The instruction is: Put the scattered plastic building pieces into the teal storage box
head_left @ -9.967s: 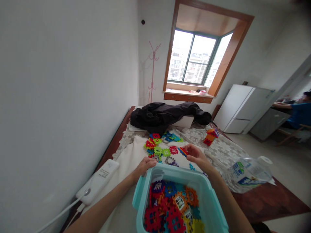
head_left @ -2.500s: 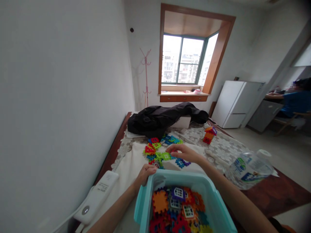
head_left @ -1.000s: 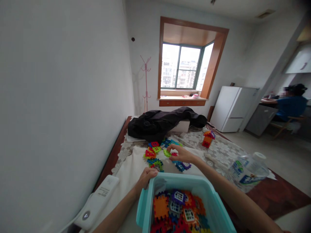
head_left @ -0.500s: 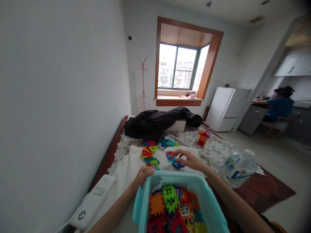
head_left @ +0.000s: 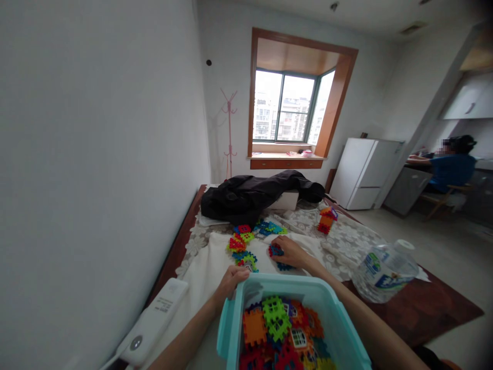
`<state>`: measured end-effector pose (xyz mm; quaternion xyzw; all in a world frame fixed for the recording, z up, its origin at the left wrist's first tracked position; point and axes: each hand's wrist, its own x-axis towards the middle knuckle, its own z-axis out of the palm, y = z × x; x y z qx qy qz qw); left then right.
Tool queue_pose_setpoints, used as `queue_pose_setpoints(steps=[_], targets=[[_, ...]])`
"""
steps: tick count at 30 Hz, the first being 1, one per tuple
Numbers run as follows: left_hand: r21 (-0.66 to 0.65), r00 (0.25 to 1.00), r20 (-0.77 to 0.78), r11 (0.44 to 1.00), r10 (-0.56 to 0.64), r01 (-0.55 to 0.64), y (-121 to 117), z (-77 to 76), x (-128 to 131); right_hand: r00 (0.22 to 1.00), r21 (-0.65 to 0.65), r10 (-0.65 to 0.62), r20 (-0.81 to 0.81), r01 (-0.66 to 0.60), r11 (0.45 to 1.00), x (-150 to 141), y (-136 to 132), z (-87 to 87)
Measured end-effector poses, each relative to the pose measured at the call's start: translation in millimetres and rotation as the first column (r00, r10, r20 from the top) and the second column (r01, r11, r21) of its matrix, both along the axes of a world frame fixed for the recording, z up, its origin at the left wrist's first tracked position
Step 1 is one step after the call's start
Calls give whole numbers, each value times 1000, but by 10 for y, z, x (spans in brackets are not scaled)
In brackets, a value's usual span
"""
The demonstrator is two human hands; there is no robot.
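A turquoise plastic bin (head_left: 234, 313) sits in front of me, full of coloured interlocking tiles, with green tiles (head_left: 276, 317) on top. My left hand (head_left: 231, 280) grips the bin's far left rim. My right hand (head_left: 288, 252) reaches past the bin and closes its fingers over red and blue tiles (head_left: 276, 251) lying on the white cloth (head_left: 204, 267). More loose tiles (head_left: 242, 241) are scattered left of that hand.
A small tile house (head_left: 325, 220) stands on the lace cover to the right. A black jacket (head_left: 254, 192) lies at the far end. A clear water bottle (head_left: 385, 270) lies at right, a white device (head_left: 156, 318) at left. A person in blue (head_left: 449, 167) sits far right.
Green tiles that my right hand took from the cloth now lie in the bin. The right hand has gone back out and closed over the red and blue tiles. My left hand stayed on the rim.
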<state>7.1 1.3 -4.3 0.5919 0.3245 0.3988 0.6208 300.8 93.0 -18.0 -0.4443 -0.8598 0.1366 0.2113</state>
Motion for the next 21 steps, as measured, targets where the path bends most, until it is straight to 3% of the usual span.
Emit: queue_pose_setpoints(steps=[2,4,7,10,13,16,18,21], targets=[[0,1000,-5,1000,-4,4,6,-8,-5,998,-49,-3,-57,0,999,3,27,34],[6,1000,-8,1000,-4,4,12,-17,-7,977,-192,-23,-210,-18,981,9,44,94],[14,1000,-10,1000,-2,3,17,-25,-7,861,-388,-76,-502,-146,910,10,12,252],[15,1000,-17,1000,-6,6,7,-17,-7,758,-389,-17,-651,-315,866,-13,-166,512],[13,1000,-22,1000,-2,3,-11,8,-7,741,-298,154,-654,-439,847,-34,-477,846],[11,1000,-20,1000,3,-3,-18,24,-5,787,-236,339,-514,-510,827,10,-739,1097],[12,1000,-17,1000,7,-6,-12,19,-3,820,-225,354,-450,-488,843,99,-786,1109],[18,1000,-15,1000,6,-6,3,-2,0,889,-208,222,-400,-324,923,315,-666,829]])
